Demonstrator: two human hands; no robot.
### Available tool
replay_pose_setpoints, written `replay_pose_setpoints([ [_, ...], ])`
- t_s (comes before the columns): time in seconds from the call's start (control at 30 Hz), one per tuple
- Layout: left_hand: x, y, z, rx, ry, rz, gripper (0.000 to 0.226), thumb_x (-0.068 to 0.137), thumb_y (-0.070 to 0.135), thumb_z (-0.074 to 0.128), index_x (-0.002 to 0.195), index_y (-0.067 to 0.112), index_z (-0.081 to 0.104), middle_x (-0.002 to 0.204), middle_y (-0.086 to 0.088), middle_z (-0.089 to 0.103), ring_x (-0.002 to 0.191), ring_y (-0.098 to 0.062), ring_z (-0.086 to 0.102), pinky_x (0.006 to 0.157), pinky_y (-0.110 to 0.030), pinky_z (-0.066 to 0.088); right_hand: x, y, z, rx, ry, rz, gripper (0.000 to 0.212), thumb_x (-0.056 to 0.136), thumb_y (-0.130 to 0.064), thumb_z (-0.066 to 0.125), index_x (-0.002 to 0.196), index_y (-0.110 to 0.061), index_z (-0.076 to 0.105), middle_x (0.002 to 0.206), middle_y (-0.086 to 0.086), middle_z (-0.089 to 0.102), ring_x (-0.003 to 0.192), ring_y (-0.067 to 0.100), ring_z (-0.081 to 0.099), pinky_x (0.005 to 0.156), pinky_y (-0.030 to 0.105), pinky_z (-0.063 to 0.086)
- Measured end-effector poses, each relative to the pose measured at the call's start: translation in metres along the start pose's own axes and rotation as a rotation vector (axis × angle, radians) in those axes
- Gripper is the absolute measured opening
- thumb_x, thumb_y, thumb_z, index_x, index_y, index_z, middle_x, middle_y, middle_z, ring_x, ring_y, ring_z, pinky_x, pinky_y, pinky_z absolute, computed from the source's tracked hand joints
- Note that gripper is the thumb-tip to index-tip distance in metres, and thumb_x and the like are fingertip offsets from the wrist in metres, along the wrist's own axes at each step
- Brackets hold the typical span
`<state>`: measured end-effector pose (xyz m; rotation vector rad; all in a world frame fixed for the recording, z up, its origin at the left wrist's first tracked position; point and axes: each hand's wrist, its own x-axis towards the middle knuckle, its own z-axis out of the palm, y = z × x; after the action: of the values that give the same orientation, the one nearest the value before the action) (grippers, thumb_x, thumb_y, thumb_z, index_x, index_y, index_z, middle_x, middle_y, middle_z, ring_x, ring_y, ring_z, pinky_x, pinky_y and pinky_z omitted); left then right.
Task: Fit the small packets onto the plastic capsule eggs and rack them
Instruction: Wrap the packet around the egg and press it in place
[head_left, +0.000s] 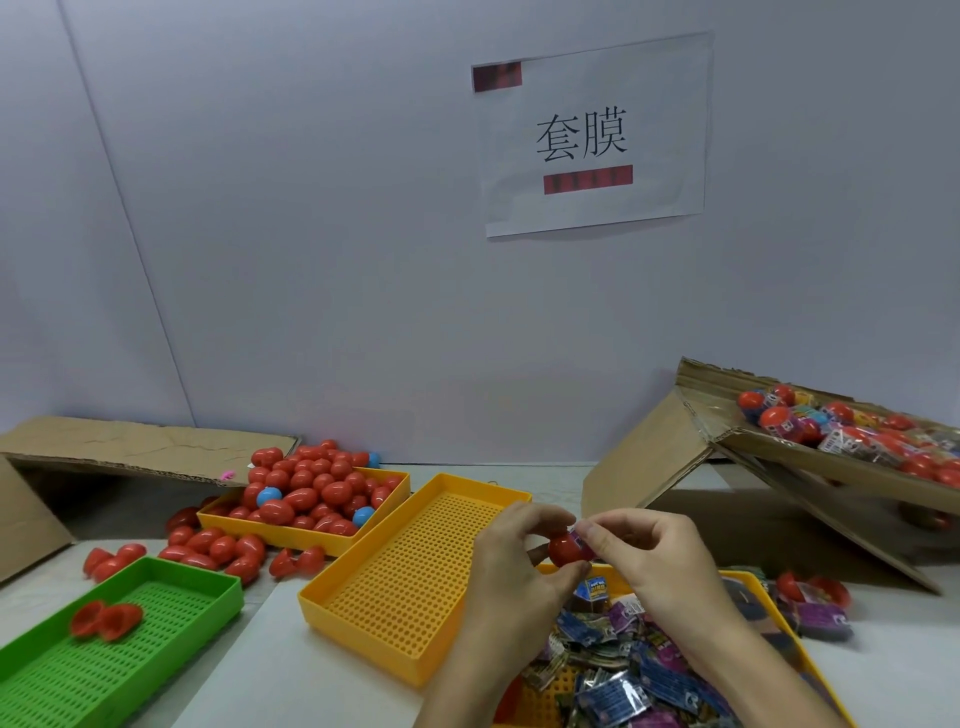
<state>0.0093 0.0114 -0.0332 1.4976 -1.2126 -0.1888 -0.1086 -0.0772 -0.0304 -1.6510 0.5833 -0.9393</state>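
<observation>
My left hand (514, 561) grips a red capsule egg (565, 550) above the near right trays. My right hand (644, 551) pinches a small purple packet (581, 535) that sits against the egg's right end. Below my hands a yellow tray (779, 610) holds a heap of small blue and purple packets (618, 670). An empty yellow perforated tray (410, 577) lies just left of my hands. Further back, another yellow tray (311, 538) is piled with red eggs (311, 493) and a few blue ones.
A green perforated tray (130, 644) at the near left holds open red egg halves (106, 621). Loose red eggs (218, 548) lie between the trays. A tilted cardboard box (810, 457) at the right holds wrapped eggs (852, 428). Flattened cardboard (130, 447) lies at the back left.
</observation>
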Motion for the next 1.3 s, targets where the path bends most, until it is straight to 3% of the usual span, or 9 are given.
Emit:
replay_pose_setpoints([
  [0.23,0.0,0.0,0.002,0.006,0.03,0.028,0.022,0.078,0.013,0.082,0.091,0.026,0.068,0.088,0.013,0.069,0.088,0.003,0.065,0.077,-0.014,0.054,0.002,0.007,0.003,-0.105,0.085,-0.078,0.003,0.082,-0.023,0.077,0.082,-0.026,0.078,0.081,-0.007,0.074,0.084,0.011,0.068,0.075,0.024,0.055],
  [0.33,0.001,0.0,0.002,-0.007,0.071,0.022,0.019,0.078,0.016,0.083,0.092,0.02,0.07,0.086,0.012,0.07,0.086,0.004,0.065,0.074,-0.015,0.055,0.002,0.008,0.003,-0.133,0.106,-0.119,0.009,0.082,-0.025,0.077,0.087,-0.032,0.075,0.084,-0.012,0.073,0.086,0.006,0.065,0.072,0.018,0.052],
  [0.43,0.002,0.0,0.0,-0.053,0.114,-0.03,0.022,0.076,0.017,0.085,0.093,0.017,0.07,0.085,0.008,0.071,0.084,0.001,0.066,0.073,-0.017,0.055,0.003,0.009,0.004,-0.19,0.118,-0.127,0.018,0.084,-0.027,0.075,0.101,-0.034,0.071,0.09,-0.012,0.07,0.092,0.006,0.062,0.078,0.025,0.054],
  [0.6,0.004,-0.004,-0.002,-0.163,0.207,-0.141,0.024,0.074,0.016,0.086,0.091,0.02,0.071,0.085,0.004,0.073,0.083,-0.002,0.068,0.073,-0.016,0.054,0.0,0.01,0.006,-0.308,0.033,-0.163,0.04,0.087,-0.012,0.07,0.108,-0.045,0.061,0.1,-0.019,0.065,0.1,0.0,0.057,0.08,0.023,0.054],
  [0.7,0.005,-0.005,-0.003,-0.274,0.223,-0.192,0.022,0.072,0.015,0.087,0.089,0.02,0.072,0.086,0.006,0.074,0.082,-0.006,0.07,0.072,-0.018,0.056,-0.001,0.01,0.009,-0.433,0.001,-0.218,0.051,0.083,-0.022,0.076,0.114,-0.05,0.048,0.111,-0.028,0.053,0.105,-0.013,0.046,0.078,0.008,0.045],
  [0.8,0.004,-0.003,0.0,-0.325,0.207,-0.205,0.023,0.071,0.011,0.087,0.087,0.019,0.073,0.085,0.005,0.075,0.081,-0.007,0.071,0.069,-0.018,0.056,-0.002,0.011,0.016,-0.502,0.01,-0.225,0.059,0.076,-0.033,0.082,0.115,-0.049,0.043,0.11,-0.029,0.047,0.105,-0.009,0.044,0.076,0.01,0.041],
  [0.93,0.003,-0.002,0.004,-0.362,0.166,-0.217,0.022,0.072,0.01,0.086,0.084,0.022,0.073,0.085,0.006,0.074,0.082,-0.006,0.071,0.069,-0.017,0.056,-0.001,0.013,0.021,-0.551,0.081,-0.268,0.05,0.075,-0.035,0.081,0.109,-0.045,0.045,0.105,-0.026,0.048,0.102,-0.002,0.046,0.077,0.014,0.041],
  [1.1,0.003,0.001,0.003,-0.501,0.144,-0.273,0.015,0.071,0.034,0.082,0.08,0.024,0.075,0.087,-0.001,0.075,0.087,-0.016,0.073,0.072,-0.028,0.059,0.001,0.014,0.018,-0.497,0.123,-0.305,0.042,0.076,-0.038,0.081,0.107,-0.042,0.053,0.103,-0.025,0.053,0.101,-0.004,0.05,0.077,0.014,0.043],
  [1.3,0.004,-0.001,0.004,-0.702,0.177,-0.377,0.004,0.076,0.016,0.08,0.076,0.015,0.075,0.086,-0.01,0.074,0.082,-0.02,0.073,0.066,-0.026,0.057,0.001,0.013,0.018,-0.457,0.131,-0.312,0.045,0.075,-0.035,0.083,0.108,-0.047,0.055,0.104,-0.029,0.053,0.104,-0.009,0.047,0.077,0.016,0.044],
])
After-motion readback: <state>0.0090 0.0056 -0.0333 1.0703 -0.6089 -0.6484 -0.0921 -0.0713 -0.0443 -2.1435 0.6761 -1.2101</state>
